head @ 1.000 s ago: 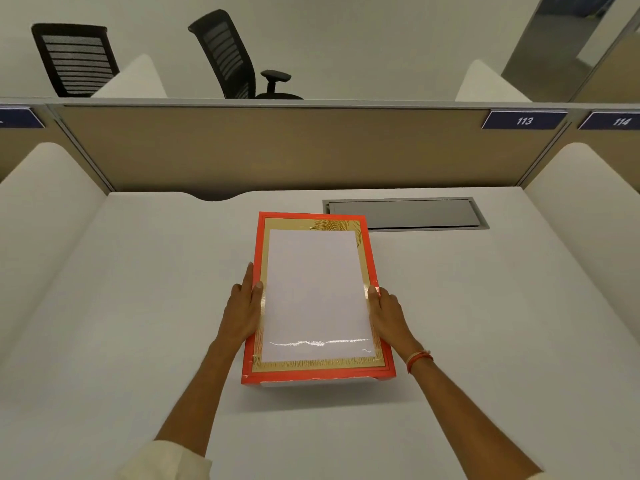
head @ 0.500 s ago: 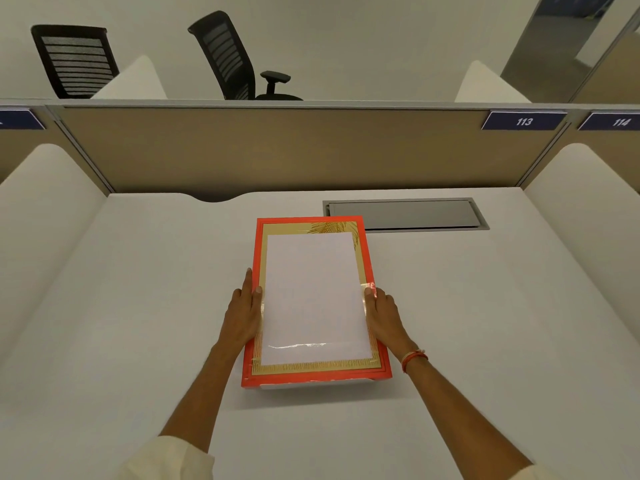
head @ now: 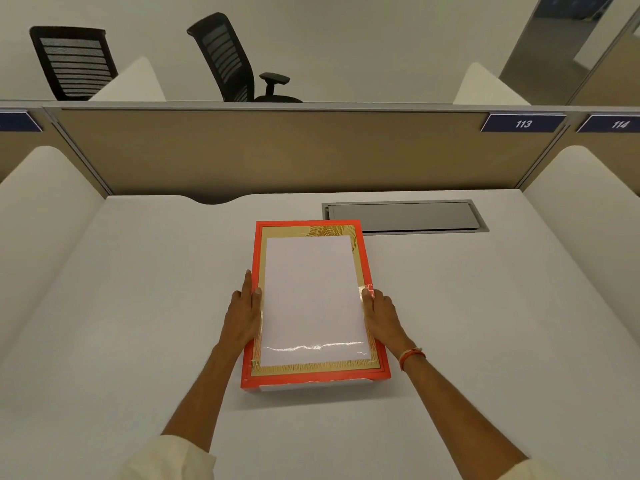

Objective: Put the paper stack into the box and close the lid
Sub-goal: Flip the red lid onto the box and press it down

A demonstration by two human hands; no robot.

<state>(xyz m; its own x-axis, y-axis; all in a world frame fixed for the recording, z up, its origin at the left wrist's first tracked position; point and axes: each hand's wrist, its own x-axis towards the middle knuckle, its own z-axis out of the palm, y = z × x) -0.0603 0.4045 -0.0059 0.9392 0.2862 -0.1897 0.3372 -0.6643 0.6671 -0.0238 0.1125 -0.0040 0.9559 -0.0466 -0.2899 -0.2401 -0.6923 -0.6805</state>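
Note:
A flat box lies on the white desk (head: 138, 323), covered by its red lid (head: 313, 375) with a gold border and a clear window. Through the window shows the white paper stack (head: 311, 292) inside. A strip of the white box base (head: 311, 386) peeks out under the lid's near edge. My left hand (head: 242, 317) grips the lid's left side, thumb on top. My right hand (head: 381, 315) grips the right side the same way, an orange band on its wrist.
A grey cable hatch (head: 405, 216) is set into the desk just behind and right of the box. A tan partition (head: 277, 150) closes off the back, and white side dividers (head: 41, 220) (head: 588, 220) flank the desk. Two black chairs (head: 221, 57) stand beyond.
The lid has sunk slightly and sits squarer over the box. Both hands stay at its sides, almost unmoved.

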